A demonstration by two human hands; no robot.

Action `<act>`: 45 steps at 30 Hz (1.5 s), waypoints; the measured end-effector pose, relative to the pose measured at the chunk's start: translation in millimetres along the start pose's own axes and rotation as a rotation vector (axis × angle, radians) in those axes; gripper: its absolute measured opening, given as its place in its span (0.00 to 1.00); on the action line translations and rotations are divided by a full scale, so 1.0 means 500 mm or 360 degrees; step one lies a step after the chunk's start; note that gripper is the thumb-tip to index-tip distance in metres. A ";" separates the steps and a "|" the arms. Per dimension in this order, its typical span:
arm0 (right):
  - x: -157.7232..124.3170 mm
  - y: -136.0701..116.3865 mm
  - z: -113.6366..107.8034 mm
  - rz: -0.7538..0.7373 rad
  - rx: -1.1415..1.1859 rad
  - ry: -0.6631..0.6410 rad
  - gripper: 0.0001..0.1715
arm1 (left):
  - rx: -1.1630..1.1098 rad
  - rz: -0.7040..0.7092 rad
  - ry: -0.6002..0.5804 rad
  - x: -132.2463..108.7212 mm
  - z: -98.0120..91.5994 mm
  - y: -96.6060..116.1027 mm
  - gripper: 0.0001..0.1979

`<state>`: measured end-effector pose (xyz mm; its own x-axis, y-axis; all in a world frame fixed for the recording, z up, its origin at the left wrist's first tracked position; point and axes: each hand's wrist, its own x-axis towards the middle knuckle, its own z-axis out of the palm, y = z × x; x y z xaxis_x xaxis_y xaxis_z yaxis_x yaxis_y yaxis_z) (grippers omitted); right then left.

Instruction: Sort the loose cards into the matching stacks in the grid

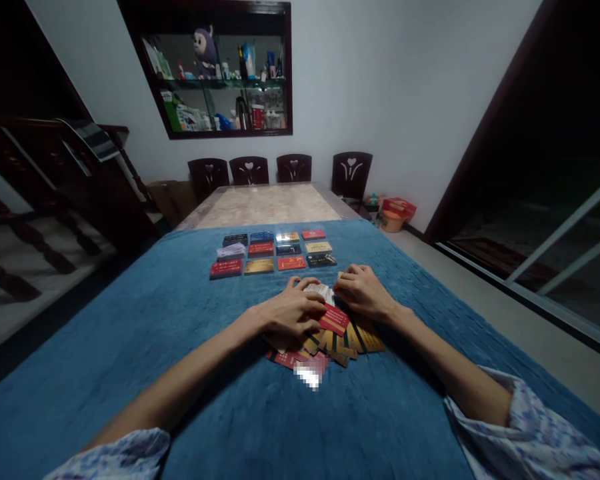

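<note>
A loose fan of red and gold cards (341, 338) lies on the blue cloth (180, 333) in front of me. My left hand (291, 312) rests on top of this pile, fingers curled over the cards. My right hand (363, 291) sits at the pile's far right edge, fingers pinching a pale card (320, 291) between both hands. Farther away, several cards (275, 253) lie flat in three neat rows, red, gold, blue and dark ones.
The blue cloth covers the near part of a long table; its bare marble top (270, 203) runs to the far end, where several dark chairs (294, 167) stand. A wall shelf (220, 73) holds bottles and a plush toy. Stairs rise at left.
</note>
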<state>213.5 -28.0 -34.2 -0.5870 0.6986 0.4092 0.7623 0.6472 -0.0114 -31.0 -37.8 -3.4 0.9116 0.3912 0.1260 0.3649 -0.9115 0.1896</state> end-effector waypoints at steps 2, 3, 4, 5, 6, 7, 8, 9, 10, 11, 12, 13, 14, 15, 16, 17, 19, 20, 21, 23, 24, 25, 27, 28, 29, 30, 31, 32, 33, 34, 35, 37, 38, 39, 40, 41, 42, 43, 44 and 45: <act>-0.002 -0.003 -0.002 -0.0001 0.0053 -0.0014 0.10 | 0.0060 -0.0032 0.0015 -0.001 0.004 -0.004 0.12; -0.003 -0.006 -0.003 -0.0004 0.0082 -0.0017 0.10 | 0.0090 -0.0049 0.0018 -0.001 0.006 -0.007 0.13; -0.003 -0.008 -0.006 -0.0009 0.0109 -0.0020 0.10 | 0.0119 -0.0065 0.0019 -0.002 0.007 -0.009 0.13; -0.003 -0.012 -0.008 -0.0016 0.0137 -0.0028 0.11 | 0.0143 -0.0080 0.0020 -0.003 0.009 -0.010 0.14; -0.004 -0.016 -0.011 -0.0025 0.0161 -0.0042 0.11 | 0.0166 -0.0094 0.0020 -0.003 0.010 -0.012 0.15; -0.004 -0.020 -0.014 -0.0034 0.0182 -0.0062 0.12 | 0.0185 -0.0106 0.0023 -0.004 0.011 -0.014 0.15; -0.004 -0.024 -0.017 -0.0047 0.0199 -0.0086 0.13 | 0.0199 -0.0116 0.0030 -0.004 0.012 -0.015 0.16; -0.004 -0.028 -0.020 -0.0062 0.0212 -0.0115 0.14 | 0.0207 -0.0127 0.0039 -0.004 0.012 -0.016 0.15; -0.004 -0.031 -0.022 -0.0077 0.0222 -0.0141 0.15 | 0.0211 -0.0137 0.0047 -0.005 0.013 -0.017 0.15; -0.004 -0.034 -0.023 -0.0088 0.0229 -0.0165 0.15 | 0.0211 -0.0149 0.0057 -0.005 0.013 -0.019 0.14; -0.004 -0.035 -0.024 -0.0092 0.0232 -0.0180 0.16 | 0.0211 -0.0164 0.0066 -0.006 0.013 -0.020 0.13; -0.005 -0.036 -0.024 -0.0091 0.0232 -0.0193 0.16 | 0.0211 -0.0186 0.0071 -0.006 0.013 -0.020 0.12; -0.005 -0.035 -0.024 -0.0086 0.0230 -0.0203 0.16 | 0.0213 -0.0214 0.0070 -0.007 0.012 -0.021 0.12; -0.006 -0.034 -0.023 -0.0079 0.0227 -0.0216 0.16 | 0.0214 -0.0247 0.0068 -0.008 0.011 -0.021 0.12; -0.006 -0.032 -0.023 -0.0074 0.0225 -0.0232 0.17 | 0.0210 -0.0281 0.0065 -0.008 0.009 -0.021 0.11; -0.006 -0.030 -0.022 -0.0065 0.0225 -0.0249 0.17 | 0.0199 -0.0312 0.0061 -0.009 0.008 -0.021 0.11; -0.006 -0.027 -0.021 -0.0043 0.0232 -0.0280 0.18 | 0.0159 -0.0361 0.0066 -0.009 0.006 -0.021 0.10; -0.006 -0.026 -0.021 -0.0029 0.0238 -0.0290 0.19 | 0.0137 -0.0378 0.0078 -0.009 0.006 -0.021 0.09; -0.006 -0.025 -0.021 -0.0018 0.0245 -0.0297 0.20 | 0.0117 -0.0391 0.0093 -0.009 0.006 -0.022 0.09; -0.005 -0.025 -0.020 -0.0004 0.0259 -0.0306 0.20 | 0.0090 -0.0409 0.0122 -0.008 0.009 -0.024 0.08; -0.005 -0.024 -0.020 -0.0002 0.0266 -0.0307 0.20 | 0.0081 -0.0412 0.0131 -0.007 0.011 -0.025 0.07; -0.005 -0.024 -0.019 -0.0002 0.0274 -0.0301 0.19 | 0.0075 -0.0413 0.0138 -0.006 0.013 -0.027 0.07; -0.004 -0.023 -0.016 -0.0018 0.0292 -0.0277 0.18 | 0.0067 -0.0411 0.0146 -0.005 0.015 -0.029 0.07; -0.004 -0.023 -0.015 -0.0038 0.0300 -0.0262 0.18 | 0.0064 -0.0409 0.0148 -0.004 0.016 -0.030 0.07; -0.004 -0.022 -0.014 -0.0064 0.0303 -0.0247 0.17 | 0.0062 -0.0405 0.0145 -0.004 0.016 -0.030 0.07; -0.003 -0.021 -0.013 -0.0092 0.0300 -0.0234 0.16 | 0.0062 -0.0395 0.0142 -0.005 0.016 -0.030 0.07; -0.003 -0.020 -0.012 -0.0119 0.0290 -0.0225 0.16 | 0.0062 -0.0377 0.0138 -0.006 0.015 -0.030 0.07; -0.004 -0.019 -0.012 -0.0144 0.0273 -0.0219 0.15 | 0.0063 -0.0352 0.0137 -0.007 0.014 -0.030 0.08; -0.004 -0.018 -0.013 -0.0164 0.0252 -0.0214 0.15 | 0.0066 -0.0323 0.0145 -0.008 0.013 -0.030 0.08; -0.004 -0.018 -0.013 -0.0184 0.0232 -0.0212 0.15 | 0.0070 -0.0294 0.0157 -0.010 0.012 -0.030 0.09; -0.004 -0.018 -0.014 -0.0203 0.0215 -0.0208 0.15 | 0.0074 -0.0266 0.0167 -0.011 0.010 -0.030 0.10; -0.004 -0.017 -0.017 -0.0236 0.0195 -0.0185 0.15 | 0.0075 -0.0230 0.0177 -0.013 0.007 -0.030 0.11; -0.004 -0.017 -0.017 -0.0247 0.0189 -0.0168 0.16 | 0.0071 -0.0221 0.0179 -0.013 0.006 -0.031 0.11; -0.004 -0.016 -0.017 -0.0254 0.0184 -0.0149 0.17 | 0.0065 -0.0219 0.0185 -0.014 0.005 -0.032 0.12; -0.004 -0.015 -0.016 -0.0259 0.0179 -0.0130 0.18 | 0.0059 -0.0220 0.0194 -0.014 0.005 -0.034 0.12; -0.004 -0.014 -0.015 -0.0261 0.0175 -0.0108 0.18 | 0.0058 -0.0226 0.0209 -0.014 0.005 -0.037 0.13; -0.003 -0.012 -0.012 -0.0260 0.0169 -0.0084 0.19 | 0.0062 -0.0234 0.0226 -0.014 0.005 -0.040 0.13; -0.003 -0.010 -0.009 -0.0255 0.0164 -0.0055 0.19 | 0.0068 -0.0241 0.0237 -0.014 0.006 -0.044 0.14; -0.002 -0.009 -0.005 -0.0243 0.0157 -0.0023 0.20 | 0.0075 -0.0250 0.0249 -0.014 0.007 -0.048 0.15; -0.001 -0.007 -0.001 -0.0227 0.0150 0.0010 0.20 | 0.0081 -0.0261 0.0262 -0.014 0.008 -0.052 0.15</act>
<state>211.3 -30.9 -34.0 -0.6854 0.5959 0.4185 0.6422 0.7656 -0.0383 -46.0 -17.4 -13.1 0.7979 0.5460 0.2556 0.5184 -0.8378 0.1716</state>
